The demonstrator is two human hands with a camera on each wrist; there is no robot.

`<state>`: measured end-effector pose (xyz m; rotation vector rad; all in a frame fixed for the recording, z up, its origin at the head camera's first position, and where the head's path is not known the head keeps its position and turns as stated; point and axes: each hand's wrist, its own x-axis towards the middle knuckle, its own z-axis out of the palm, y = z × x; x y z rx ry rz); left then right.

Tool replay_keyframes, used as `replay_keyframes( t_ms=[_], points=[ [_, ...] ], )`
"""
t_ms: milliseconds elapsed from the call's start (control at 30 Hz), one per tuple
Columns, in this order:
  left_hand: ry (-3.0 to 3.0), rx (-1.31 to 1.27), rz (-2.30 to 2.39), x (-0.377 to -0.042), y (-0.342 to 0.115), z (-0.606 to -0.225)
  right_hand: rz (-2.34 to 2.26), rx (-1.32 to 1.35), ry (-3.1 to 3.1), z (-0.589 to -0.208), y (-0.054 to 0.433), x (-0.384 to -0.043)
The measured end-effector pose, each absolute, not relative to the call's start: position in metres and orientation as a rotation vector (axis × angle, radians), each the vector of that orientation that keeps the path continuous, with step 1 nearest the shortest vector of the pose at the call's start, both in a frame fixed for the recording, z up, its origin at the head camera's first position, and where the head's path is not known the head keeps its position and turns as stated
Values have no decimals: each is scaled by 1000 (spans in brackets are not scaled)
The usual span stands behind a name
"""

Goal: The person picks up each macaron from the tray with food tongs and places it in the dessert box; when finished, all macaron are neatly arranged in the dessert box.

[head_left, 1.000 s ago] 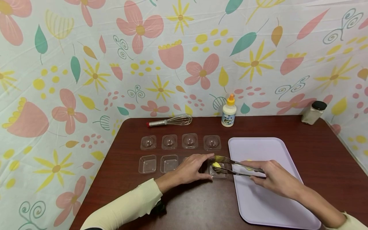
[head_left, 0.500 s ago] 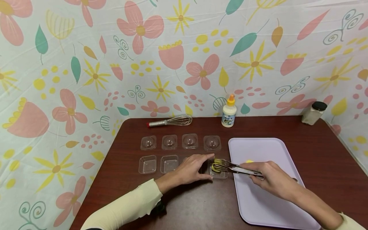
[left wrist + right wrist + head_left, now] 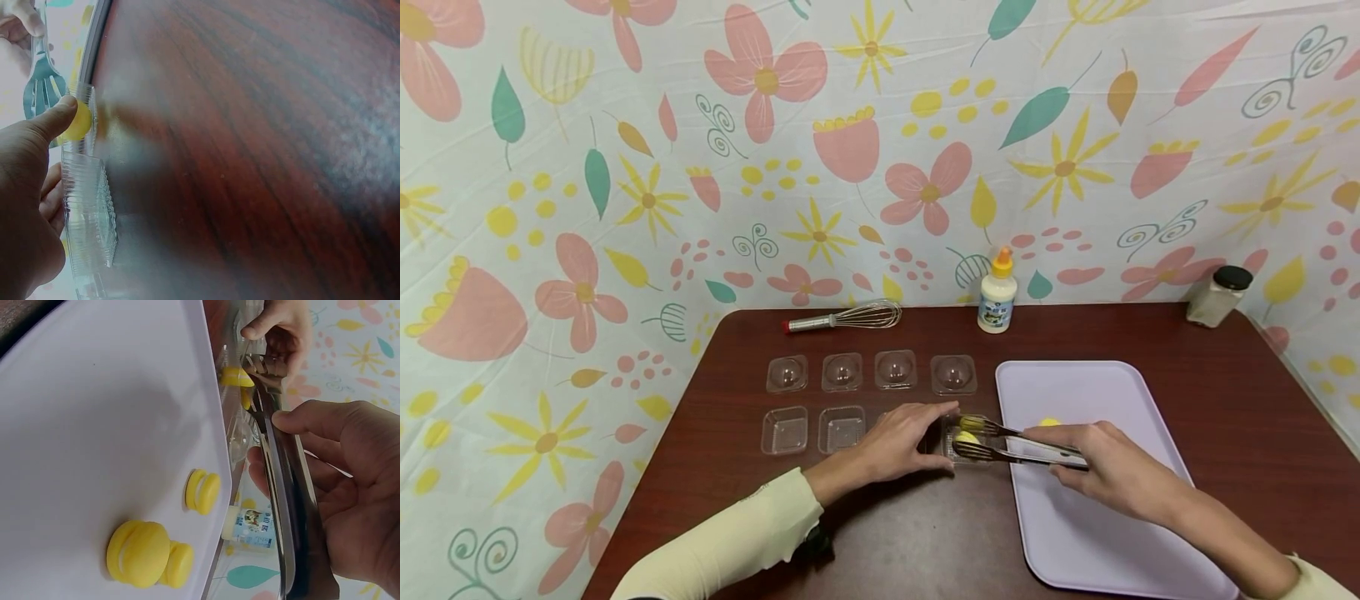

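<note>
My right hand [image 3: 1123, 467] grips metal tongs [image 3: 1047, 451] with fork-like ends, reaching left past the tray edge. Between those ends a yellow macaron [image 3: 966, 438] sits in a small clear plastic box [image 3: 950, 429]. The tong ends stand a little apart at either side of it. My left hand [image 3: 891, 442] holds the same box from the left, forefinger at the far side and thumb at the near side. In the left wrist view the thumb tip overlaps the macaron [image 3: 79, 124]. Another clear box [image 3: 87, 212] is partly hidden under the left hand.
A lilac tray [image 3: 1075, 533] on the right bears several yellow macarons [image 3: 203, 492]. Two clear boxes [image 3: 842, 429] stand farther left, with several domed lids [image 3: 842, 372] behind. Along the back are a whisk [image 3: 842, 317], a bottle [image 3: 997, 302] and a black-lidded jar [image 3: 1219, 296].
The tongs' ends came closer together around the macaron, then parted slightly, and the macaron now shows between them in the box. My left hand has stayed in place.
</note>
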<state>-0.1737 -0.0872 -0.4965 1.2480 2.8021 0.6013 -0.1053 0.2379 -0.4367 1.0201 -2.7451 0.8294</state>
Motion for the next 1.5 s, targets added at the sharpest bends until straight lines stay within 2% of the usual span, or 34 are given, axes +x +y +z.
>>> replay_keyframes(
  t_ms=[500,800,1067,1500],
  points=[
    [2807,1242,602,-173,-89,-497,738,1033,-2650,-436,235,-105],
    [2809,1260,616,-173,-90,-496,1070,1013,-2807,-430,239,-105],
    [2804,1257,613,-174,-90,-496,800,1004,-2763,-430,236,-105],
    [2808,1279,616,-174,-90,-496,725,975,-2730,-431,234,-102]
  ],
)
